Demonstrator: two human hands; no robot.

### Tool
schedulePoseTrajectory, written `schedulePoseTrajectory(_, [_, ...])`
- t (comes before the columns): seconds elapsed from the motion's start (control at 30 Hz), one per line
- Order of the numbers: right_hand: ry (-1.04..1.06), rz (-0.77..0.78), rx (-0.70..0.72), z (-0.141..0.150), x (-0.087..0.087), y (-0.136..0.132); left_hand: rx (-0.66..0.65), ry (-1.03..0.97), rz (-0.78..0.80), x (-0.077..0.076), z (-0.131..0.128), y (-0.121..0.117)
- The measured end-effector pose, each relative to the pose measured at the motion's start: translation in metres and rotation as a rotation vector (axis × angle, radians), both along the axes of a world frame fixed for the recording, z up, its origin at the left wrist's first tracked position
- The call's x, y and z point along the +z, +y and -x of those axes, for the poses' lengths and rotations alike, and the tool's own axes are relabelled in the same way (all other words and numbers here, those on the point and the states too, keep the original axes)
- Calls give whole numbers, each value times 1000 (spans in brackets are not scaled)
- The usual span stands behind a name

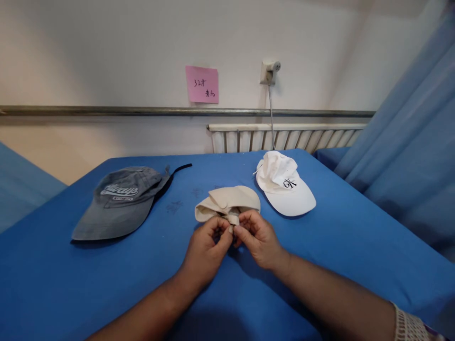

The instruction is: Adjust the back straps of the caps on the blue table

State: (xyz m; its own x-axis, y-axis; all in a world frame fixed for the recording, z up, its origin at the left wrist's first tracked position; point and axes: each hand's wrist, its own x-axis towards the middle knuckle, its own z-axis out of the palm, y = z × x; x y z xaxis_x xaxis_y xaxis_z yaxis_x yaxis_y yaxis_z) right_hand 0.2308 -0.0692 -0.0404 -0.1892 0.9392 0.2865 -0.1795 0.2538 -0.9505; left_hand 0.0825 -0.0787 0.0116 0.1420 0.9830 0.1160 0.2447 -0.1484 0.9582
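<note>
Pinches a narrow beige fabric strap [233,219] of a beige cloth cap [245,196] with both bare hands, at the near edge of the cap. Has the left hand [206,244] nearly closed, thumb and forefinger drawn together at the strap, other fingers curled underneath. Has the right hand [262,240] curled in much the same way, thumb tip just beside the left thumb. Cannot tell the exact hold of the lower fingers, tucked partly out of sight. Has the beige cap in the middle of a smooth blue cloth [142,279], folded low, with a gap in the fabric just above the strap. Cannot tell whether resting on the cloth or lifted slightly.

To the left, well apart from the hands, a faded gray fabric baseball cap [119,210] with white script lettering, brim toward the near left, a thin black strap end [183,166] trailing behind. To the right, near the beige cap, a white fabric baseball cap [280,177] with black letters, brim toward the near right.

Beyond, a square pink paper note [202,85] with dark handwriting, above a horizontal metal rail [124,111]; a white ribbed radiator [287,138] below. On the right forearm, a cream openwork cuff [408,324].
</note>
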Motion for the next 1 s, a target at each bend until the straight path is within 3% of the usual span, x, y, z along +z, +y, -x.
schedulePoseTrajectory(0.27, [-246, -293, -27, -18, 15, 3, -167, -440, 372, -5, 15, 15])
schedulePoseTrajectory(0.37, [-222, -252, 16, -17, 15, 2, -190, -459, 449, -7, 18, 18])
schedulePoseTrajectory(0.47, [-163, -86, 53, -14, 13, 1, -181, -383, 425, -9, 18, 18])
schedulePoseTrajectory(0.6, [-8, 132, 137, -12, 12, 3, -146, -207, 282, -10, 14, 17])
schedulePoseTrajectory(0.77, [219, 252, 226, -15, 14, 8, -107, -43, 105, -10, 14, 11])
schedulePoseTrajectory(0.9, [256, 282, 234, -16, 16, 9, 30, 207, -350, -3, 19, 6])
schedulePoseTrajectory(1.0, [264, 286, 262, -15, 16, 8, -93, 437, -622, 2, 23, 6])
